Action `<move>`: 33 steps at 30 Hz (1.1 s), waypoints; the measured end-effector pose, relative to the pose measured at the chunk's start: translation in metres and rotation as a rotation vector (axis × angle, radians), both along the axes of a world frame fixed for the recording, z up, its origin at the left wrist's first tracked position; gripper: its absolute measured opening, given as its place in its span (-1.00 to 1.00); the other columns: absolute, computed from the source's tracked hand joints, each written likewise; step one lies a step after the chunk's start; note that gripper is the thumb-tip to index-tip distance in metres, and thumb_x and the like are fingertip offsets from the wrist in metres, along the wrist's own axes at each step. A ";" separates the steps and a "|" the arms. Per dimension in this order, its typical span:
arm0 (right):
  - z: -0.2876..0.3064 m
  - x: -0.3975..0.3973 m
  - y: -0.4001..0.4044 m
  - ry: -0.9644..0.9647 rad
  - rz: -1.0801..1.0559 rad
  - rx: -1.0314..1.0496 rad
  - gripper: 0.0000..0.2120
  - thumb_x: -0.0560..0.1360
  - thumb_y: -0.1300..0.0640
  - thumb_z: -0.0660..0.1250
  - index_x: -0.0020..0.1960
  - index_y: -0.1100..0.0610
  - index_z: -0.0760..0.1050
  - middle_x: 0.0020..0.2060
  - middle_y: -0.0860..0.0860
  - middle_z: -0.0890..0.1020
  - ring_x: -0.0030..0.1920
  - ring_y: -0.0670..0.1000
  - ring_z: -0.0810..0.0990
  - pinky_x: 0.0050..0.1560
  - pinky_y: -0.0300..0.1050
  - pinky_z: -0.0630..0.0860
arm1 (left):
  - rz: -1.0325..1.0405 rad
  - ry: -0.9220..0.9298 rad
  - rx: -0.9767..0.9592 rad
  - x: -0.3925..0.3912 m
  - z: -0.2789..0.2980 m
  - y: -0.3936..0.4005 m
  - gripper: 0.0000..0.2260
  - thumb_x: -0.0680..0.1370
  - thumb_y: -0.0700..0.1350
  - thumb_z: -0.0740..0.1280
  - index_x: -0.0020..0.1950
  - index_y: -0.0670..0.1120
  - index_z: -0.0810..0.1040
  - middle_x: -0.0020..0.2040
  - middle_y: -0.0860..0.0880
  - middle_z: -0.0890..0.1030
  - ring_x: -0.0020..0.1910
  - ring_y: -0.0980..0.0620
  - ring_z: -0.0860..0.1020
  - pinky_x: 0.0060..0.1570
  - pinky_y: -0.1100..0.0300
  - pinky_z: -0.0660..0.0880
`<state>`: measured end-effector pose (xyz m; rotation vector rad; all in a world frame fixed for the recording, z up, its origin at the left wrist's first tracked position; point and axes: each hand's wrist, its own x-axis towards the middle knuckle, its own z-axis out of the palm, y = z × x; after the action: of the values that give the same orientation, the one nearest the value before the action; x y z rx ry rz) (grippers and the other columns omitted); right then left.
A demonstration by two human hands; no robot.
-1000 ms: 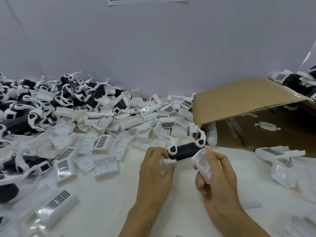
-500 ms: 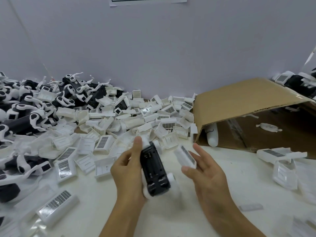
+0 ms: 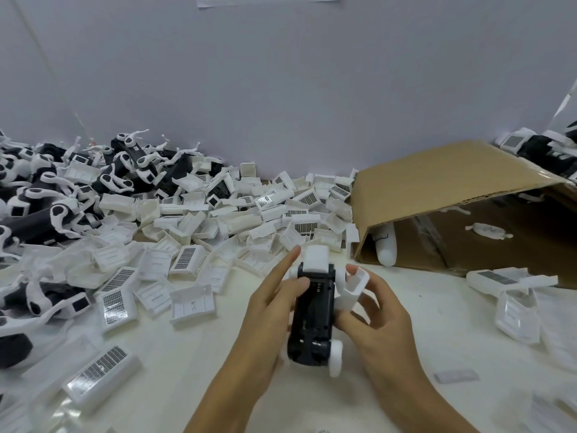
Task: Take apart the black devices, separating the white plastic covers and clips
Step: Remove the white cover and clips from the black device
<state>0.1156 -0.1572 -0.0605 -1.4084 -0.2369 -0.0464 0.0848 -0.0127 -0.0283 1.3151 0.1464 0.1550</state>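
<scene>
— Cardboard box (image 3: 443, 182) first, since it's the biggest thing on the table (image 3: 175, 364): where does it sit?

— Lying on its side, mouth open toward the person. A white clip (image 3: 487, 230) lies inside it, and a white rounded piece (image 3: 386, 248) pokes out at its left corner.

— And left of the box?

— A wide heap of white covers (image 3: 218, 220) reaches right up to the box's left edge. Farther left of that, well apart from the box, is a pile of black devices (image 3: 46, 195) with white clips on them.

— Where is the device being worked on?

— Just in front of the box's left corner, raised off the table. The black device (image 3: 313, 317) points lengthwise away from the person, open side up, with a white cap at its far end and a white wheel-like end (image 3: 335, 354) nearest the person.

— How are the hands gripping?

— The left hand (image 3: 265, 320) is wrapped round the device's left side, forefinger stretched out straight. The right hand (image 3: 377, 320) pinches a loose white cover (image 3: 352, 287) against the device's right side, on the box side.
</scene>
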 end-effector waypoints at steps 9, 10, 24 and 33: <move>0.003 -0.005 0.003 -0.204 -0.077 -0.105 -0.34 0.32 0.05 0.57 0.24 -0.51 0.46 0.05 -0.27 0.48 -0.14 -0.11 0.65 -0.29 -0.28 0.60 | 0.349 -0.012 -0.076 0.003 -0.004 0.007 -0.67 0.53 -0.18 0.46 0.24 0.09 0.56 0.17 0.04 0.65 -0.20 0.08 0.72 -0.43 0.19 0.58; 0.000 -0.006 0.004 -0.196 -0.032 -0.082 -0.33 0.38 0.21 0.56 0.24 -0.46 0.50 0.08 -0.23 0.51 -0.11 -0.06 0.68 -0.29 -0.21 0.64 | 0.369 -0.048 -0.054 0.003 -0.004 0.008 -0.67 0.53 -0.19 0.47 0.23 0.10 0.57 0.19 0.07 0.63 -0.19 0.14 0.71 -0.39 0.17 0.61; 0.009 -0.010 0.002 -0.124 -0.018 0.127 -0.34 0.26 0.06 0.54 0.29 -0.26 0.42 0.12 -0.41 0.61 0.15 -0.23 0.64 -0.01 -0.39 0.57 | 0.195 -0.307 0.294 -0.006 -0.009 -0.009 -0.32 0.53 -0.36 0.41 0.27 0.46 0.51 0.34 0.40 0.45 0.15 0.16 0.64 0.04 0.19 0.62; 0.009 -0.013 0.003 -0.162 0.032 0.014 -0.34 0.24 0.01 0.61 0.27 -0.30 0.48 0.23 -0.28 0.62 0.23 -0.17 0.62 0.06 -0.24 0.62 | 0.165 -0.347 0.152 -0.013 -0.005 -0.021 -0.67 0.52 -0.12 0.40 0.18 0.27 0.67 0.27 0.18 0.59 -0.14 0.20 0.63 -0.23 0.34 0.55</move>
<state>0.1022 -0.1545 -0.0513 -1.3880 -0.3921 -0.1361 0.0723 -0.0333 -0.0331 1.4063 -0.0539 0.5403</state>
